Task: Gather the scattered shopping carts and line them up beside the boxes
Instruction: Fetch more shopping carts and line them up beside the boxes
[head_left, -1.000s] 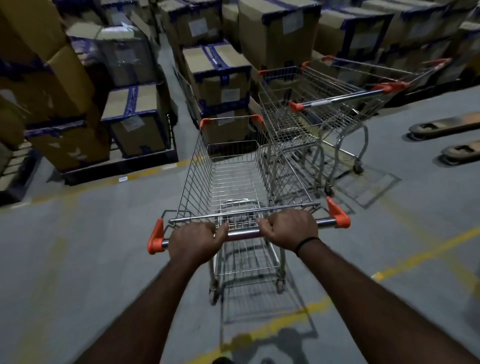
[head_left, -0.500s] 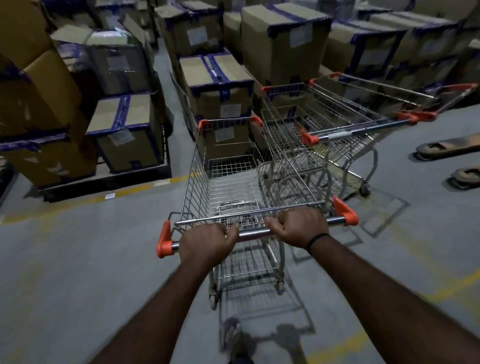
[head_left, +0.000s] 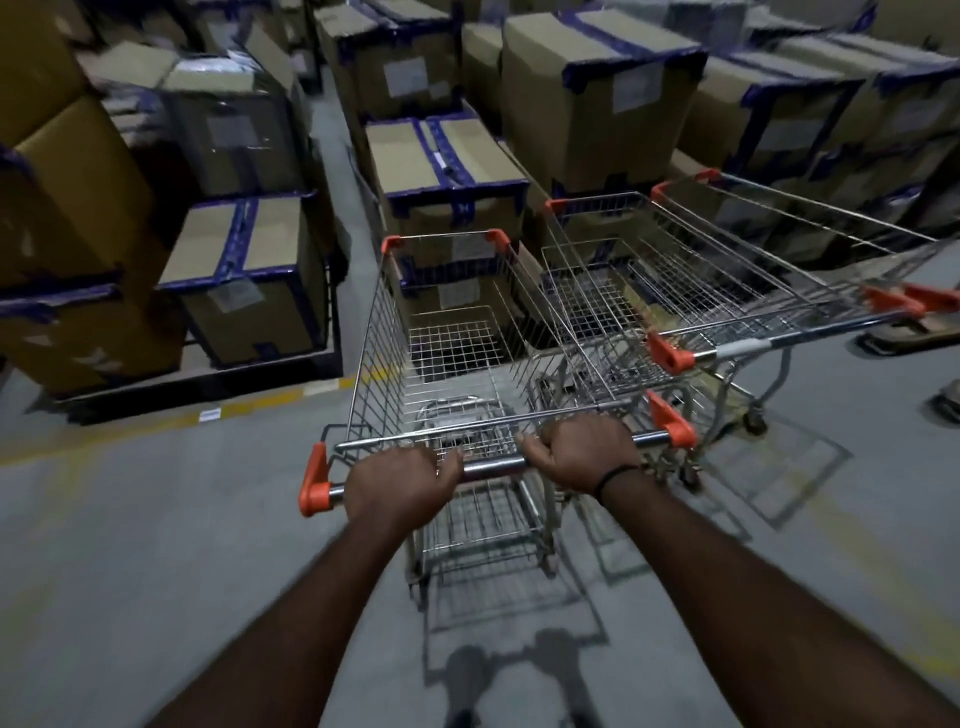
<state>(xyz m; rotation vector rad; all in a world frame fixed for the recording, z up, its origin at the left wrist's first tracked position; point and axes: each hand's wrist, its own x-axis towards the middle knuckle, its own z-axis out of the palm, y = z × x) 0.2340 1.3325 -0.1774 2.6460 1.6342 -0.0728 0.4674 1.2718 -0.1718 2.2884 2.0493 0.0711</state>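
Floor (head_left: 156, 545): grey concrete, dim warehouse; a yellow line (head_left: 260, 402) runs along the pallet (head_left: 208, 382) edge.
Left hand (head_left: 402, 483): fingers curled over the handle (head_left: 493, 467), left of centre.
Right hand (head_left: 584, 452): fingers wrapped round the same bar, right of centre; black band (head_left: 615, 475) on the wrist.
Cart (head_left: 449, 338): empty wire basket, orange corners, straight ahead, nose close to the boxes.
Parked carts (head_left: 675, 270): empty, just beside it on the right, set at an angle, noses toward the boxes.
Boxes (head_left: 447, 171): brown cartons with blue tape, stacked in rows behind.
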